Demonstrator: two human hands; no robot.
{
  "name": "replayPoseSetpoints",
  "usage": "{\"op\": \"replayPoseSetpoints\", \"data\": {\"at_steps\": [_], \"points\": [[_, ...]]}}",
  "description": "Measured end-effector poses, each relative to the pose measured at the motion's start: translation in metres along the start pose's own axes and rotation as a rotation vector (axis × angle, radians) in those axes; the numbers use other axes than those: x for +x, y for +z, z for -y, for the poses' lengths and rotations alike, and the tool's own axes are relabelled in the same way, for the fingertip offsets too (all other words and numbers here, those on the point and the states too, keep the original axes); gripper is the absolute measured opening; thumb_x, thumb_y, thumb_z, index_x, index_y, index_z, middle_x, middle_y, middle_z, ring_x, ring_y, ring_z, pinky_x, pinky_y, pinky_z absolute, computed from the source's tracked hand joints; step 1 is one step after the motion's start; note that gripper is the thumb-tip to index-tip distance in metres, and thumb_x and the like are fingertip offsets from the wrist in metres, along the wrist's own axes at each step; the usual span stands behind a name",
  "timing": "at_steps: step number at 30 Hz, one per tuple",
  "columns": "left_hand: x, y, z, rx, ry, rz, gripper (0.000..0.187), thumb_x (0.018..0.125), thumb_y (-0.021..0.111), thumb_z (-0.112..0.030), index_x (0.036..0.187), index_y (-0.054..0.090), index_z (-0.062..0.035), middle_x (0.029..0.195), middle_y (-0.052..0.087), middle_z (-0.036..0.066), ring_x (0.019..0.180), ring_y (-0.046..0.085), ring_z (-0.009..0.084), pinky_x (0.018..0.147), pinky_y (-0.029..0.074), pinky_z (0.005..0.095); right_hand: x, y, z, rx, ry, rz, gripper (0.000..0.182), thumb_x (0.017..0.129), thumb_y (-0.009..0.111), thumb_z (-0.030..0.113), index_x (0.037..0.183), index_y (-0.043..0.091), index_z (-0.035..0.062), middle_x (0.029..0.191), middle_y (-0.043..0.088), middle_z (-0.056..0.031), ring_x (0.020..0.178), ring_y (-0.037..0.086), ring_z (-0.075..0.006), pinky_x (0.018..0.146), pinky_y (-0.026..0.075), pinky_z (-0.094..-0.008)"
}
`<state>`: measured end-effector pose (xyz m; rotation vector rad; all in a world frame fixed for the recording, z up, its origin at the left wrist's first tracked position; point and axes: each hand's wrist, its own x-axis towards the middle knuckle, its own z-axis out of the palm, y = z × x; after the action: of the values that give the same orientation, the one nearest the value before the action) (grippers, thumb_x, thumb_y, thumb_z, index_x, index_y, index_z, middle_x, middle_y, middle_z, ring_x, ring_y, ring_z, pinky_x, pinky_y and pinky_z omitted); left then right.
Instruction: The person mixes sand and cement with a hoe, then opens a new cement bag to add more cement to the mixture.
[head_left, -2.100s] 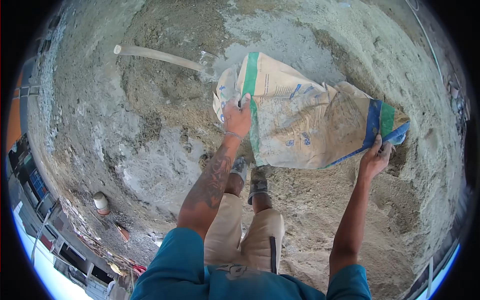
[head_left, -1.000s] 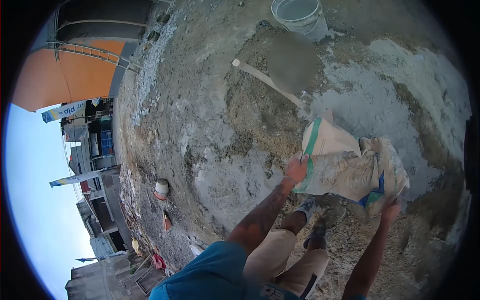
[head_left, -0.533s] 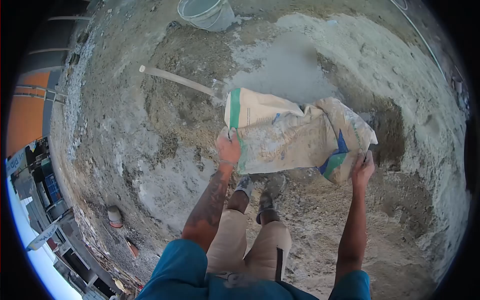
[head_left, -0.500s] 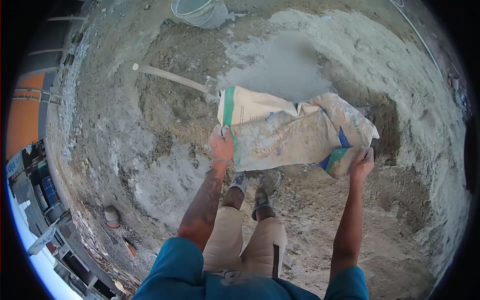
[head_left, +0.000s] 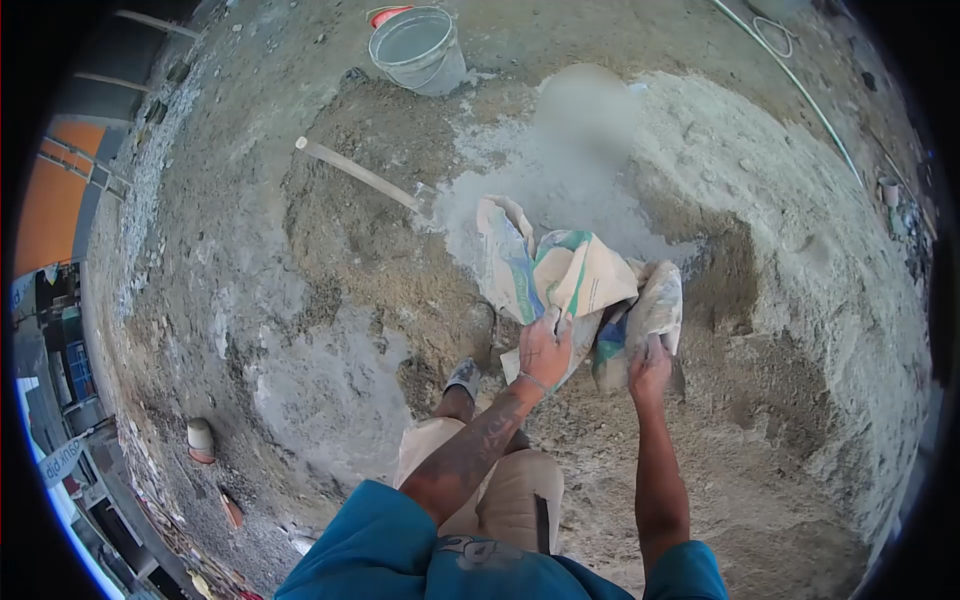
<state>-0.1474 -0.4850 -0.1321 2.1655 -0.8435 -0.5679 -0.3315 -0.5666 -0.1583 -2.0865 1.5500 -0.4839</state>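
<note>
A crumpled paper cement bag (head_left: 590, 275), cream with green and blue bands, hangs between my two hands in front of my legs. My left hand (head_left: 545, 348) is closed on its near left part, fingers pinching the folded paper. On the right, my right hand (head_left: 650, 368) grips the bag's bunched end. Beyond the bag lies a patch of grey powder (head_left: 520, 165) on the ground. A wooden handle (head_left: 360, 175) lies to the left, its far end by the powder.
A bucket (head_left: 418, 55) stands at the top, a red thing (head_left: 390, 16) behind it. Pale sandy material (head_left: 770, 160) is heaped to the right, with a hose (head_left: 790, 80) beyond. A small pot-like container (head_left: 200, 440) sits at lower left.
The bag was stretched wide between my hands; now it is folded and crumpled. My left hand has moved right and my right hand left, bringing them close together.
</note>
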Motion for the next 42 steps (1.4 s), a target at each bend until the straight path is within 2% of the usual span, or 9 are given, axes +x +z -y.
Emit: {"op": "replayPoseSetpoints", "data": {"at_steps": [3,7,13,19,21,24,30,37,42], "points": [[0.000,-0.008,0.029,-0.009,-0.144,-0.044,0.029,0.081,0.049,-0.020,0.087,0.055,0.0086,0.078,0.055,0.026,0.077,0.052,0.0405,0.068,0.039,0.0421,-0.024,-0.006,-0.049,0.108,0.277,-0.213,0.026,0.080,0.050,0.017,0.102,0.053,0.0026,0.084,0.058,-0.0218,0.079,0.054,-0.0419,0.066,0.042,-0.0435],[0.002,-0.045,0.101,0.182,-0.261,-0.112,0.032,0.081,0.050,-0.022,0.088,0.055,0.0087,0.082,0.055,0.026,0.079,0.052,0.0409,0.070,0.040,0.0416,-0.057,-0.006,-0.144,-0.380,0.663,0.471,0.041,0.075,0.057,0.025,0.107,0.050,0.0002,0.092,0.056,-0.0228,0.087,0.054,-0.0384,0.076,0.043,-0.0432],[-0.025,-0.061,0.166,0.338,-0.242,0.110,0.031,0.081,0.050,-0.024,0.089,0.056,0.0051,0.081,0.055,0.024,0.077,0.051,0.0403,0.071,0.040,0.0429,0.005,0.040,-0.078,-0.173,0.224,0.207,0.065,0.068,0.063,0.036,0.116,0.041,-0.0029,0.113,0.045,-0.0238,0.106,0.042,-0.0388,0.088,0.036,-0.0442],[-0.016,-0.082,0.209,0.453,-0.522,0.246,0.044,0.082,0.049,-0.035,0.101,0.053,0.0044,0.090,0.054,0.024,0.089,0.047,0.0399,0.081,0.036,0.0438,0.065,0.170,-0.092,-0.363,0.320,0.638,0.065,0.071,0.060,0.039,0.121,0.039,0.0028,0.116,0.046,-0.0203,0.110,0.041,-0.0351,0.092,0.034,-0.0415],[-0.024,-0.086,0.237,0.508,-0.363,0.127,0.035,0.081,0.051,-0.031,0.082,0.057,0.0035,0.070,0.054,0.023,0.069,0.051,0.0379,0.065,0.039,0.0421,0.054,0.200,-0.091,-0.404,0.369,0.740,0.058,0.073,0.057,0.037,0.119,0.043,0.0047,0.113,0.049,-0.0192,0.109,0.042,-0.0337,0.091,0.035,-0.0410],[-0.024,-0.090,0.256,0.470,-0.397,0.141,0.032,0.081,0.051,-0.028,0.082,0.058,0.0035,0.072,0.056,0.022,0.070,0.052,0.0364,0.065,0.039,0.0408,0.035,0.195,-0.058,-0.474,0.163,0.681,0.030,0.080,0.048,0.027,0.101,0.057,0.0081,0.086,0.059,-0.0161,0.101,0.048,-0.0296,0.087,0.036,-0.0396],[-0.008,-0.085,0.234,0.414,-0.357,0.168,0.029,0.081,0.048,-0.024,0.090,0.059,0.0014,0.076,0.058,0.022,0.076,0.054,0.0364,0.069,0.039,0.0400,0.011,0.165,-0.057,-0.611,0.396,0.541,0.070,0.066,0.063,0.044,0.120,0.036,0.0098,0.116,0.044,-0.0124,0.110,0.040,-0.0297,0.092,0.030,-0.0438],[-0.002,-0.100,0.236,0.326,-0.228,0.208,0.031,0.082,0.049,-0.027,0.088,0.058,0.0022,0.077,0.057,0.023,0.074,0.052,0.0371,0.068,0.039,0.0401,0.009,0.215,-0.050,-0.647,0.347,0.713,0.049,0.070,0.059,0.037,0.112,0.048,0.0139,0.111,0.048,-0.0088,0.107,0.042,-0.0272,0.090,0.031,-0.0452],[0.046,-0.131,0.195,0.469,-0.450,0.030,0.032,0.084,0.047,-0.026,0.088,0.057,0.0041,0.077,0.057,0.023,0.076,0.052,0.0384,0.069,0.038,0.0418,0.012,0.120,-0.058,-0.496,0.267,0.163,0.034,0.071,0.058,0.025,0.101,0.056,0.0105,0.098,0.054,-0.0073,0.097,0.048,-0.0273,0.081,0.037,-0.0422]]}}
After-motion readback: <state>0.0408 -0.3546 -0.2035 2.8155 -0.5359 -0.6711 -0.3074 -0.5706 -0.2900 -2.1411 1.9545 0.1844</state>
